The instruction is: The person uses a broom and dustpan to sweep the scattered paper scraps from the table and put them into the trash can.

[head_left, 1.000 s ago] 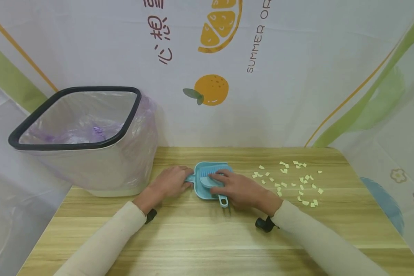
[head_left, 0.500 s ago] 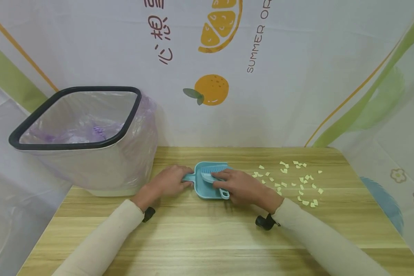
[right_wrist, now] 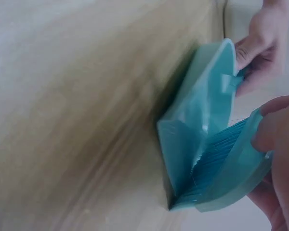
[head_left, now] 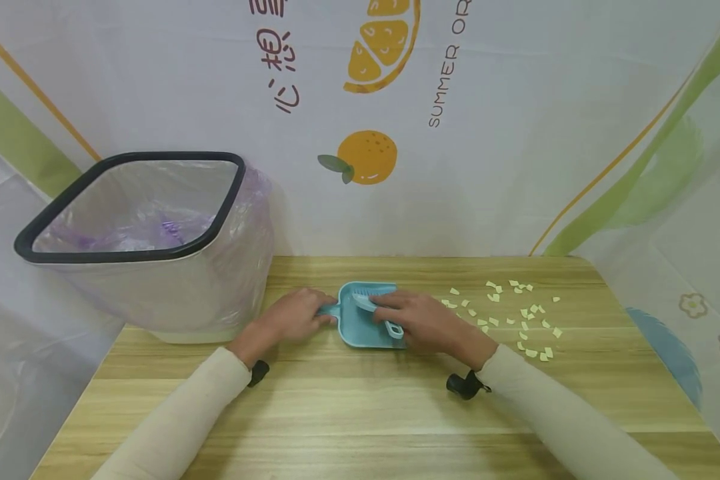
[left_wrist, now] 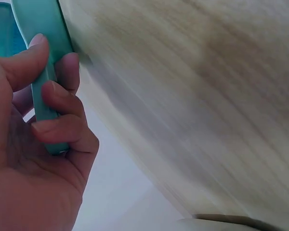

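Observation:
A light blue dustpan [head_left: 360,333] rests on the wooden table, its mouth toward the right. My left hand [head_left: 292,316] grips its short handle; in the left wrist view the fingers and thumb curl round that handle [left_wrist: 44,103]. My right hand [head_left: 427,321] holds a small light blue brush [head_left: 365,303] over the pan. Seen from the right wrist, the brush's blue bristles [right_wrist: 216,156] press against the inside of the pan. Part of the brush is hidden under the right hand. Several pale yellow scraps [head_left: 531,353] lie scattered to the right of that hand.
At the left stands a white bin with a black rim [head_left: 137,254] and a translucent purple-tinted bag liner [head_left: 249,233]. A white printed curtain [head_left: 486,180] hangs behind the table. The wooden table [head_left: 336,427] extends in front of both hands.
My right hand has tilted the brush and shifted it slightly to the right within the dustpan; its handle end has swung away from me. The left hand keeps hold of the dustpan handle.

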### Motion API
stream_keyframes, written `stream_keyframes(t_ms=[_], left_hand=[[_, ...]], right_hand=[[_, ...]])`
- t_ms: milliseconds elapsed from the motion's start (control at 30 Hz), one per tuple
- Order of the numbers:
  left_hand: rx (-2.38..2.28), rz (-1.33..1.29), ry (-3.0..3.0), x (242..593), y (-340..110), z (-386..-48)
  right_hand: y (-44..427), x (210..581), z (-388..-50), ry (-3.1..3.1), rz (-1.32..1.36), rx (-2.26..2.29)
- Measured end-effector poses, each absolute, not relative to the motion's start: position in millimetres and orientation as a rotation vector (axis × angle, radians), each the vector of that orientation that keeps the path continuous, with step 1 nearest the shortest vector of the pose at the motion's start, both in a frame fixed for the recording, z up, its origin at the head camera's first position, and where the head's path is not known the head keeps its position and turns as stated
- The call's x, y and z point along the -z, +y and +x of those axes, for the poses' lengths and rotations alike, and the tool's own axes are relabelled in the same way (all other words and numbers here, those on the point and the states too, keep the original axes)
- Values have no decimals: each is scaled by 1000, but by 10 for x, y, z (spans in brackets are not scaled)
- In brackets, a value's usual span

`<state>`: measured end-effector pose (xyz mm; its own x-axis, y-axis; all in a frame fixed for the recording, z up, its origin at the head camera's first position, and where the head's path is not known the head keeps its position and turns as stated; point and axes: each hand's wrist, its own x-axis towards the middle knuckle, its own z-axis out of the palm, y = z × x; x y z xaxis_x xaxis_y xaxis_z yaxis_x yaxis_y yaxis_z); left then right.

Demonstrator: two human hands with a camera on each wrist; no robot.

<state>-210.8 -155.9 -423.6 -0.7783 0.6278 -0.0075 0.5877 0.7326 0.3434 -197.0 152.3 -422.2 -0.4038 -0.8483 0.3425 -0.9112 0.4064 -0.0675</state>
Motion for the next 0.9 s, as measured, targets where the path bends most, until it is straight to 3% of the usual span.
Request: stream_keyframes(t_ms=[600,900], left_hand=[[-426,983,2822,4155,-1513,-2071],[-422,986,2819,4155,-1501,-2078]], right_hand=[[1921,3926,-2045,-2324,1068,-716],[2271,3808,-2054,-2320,886,-661]])
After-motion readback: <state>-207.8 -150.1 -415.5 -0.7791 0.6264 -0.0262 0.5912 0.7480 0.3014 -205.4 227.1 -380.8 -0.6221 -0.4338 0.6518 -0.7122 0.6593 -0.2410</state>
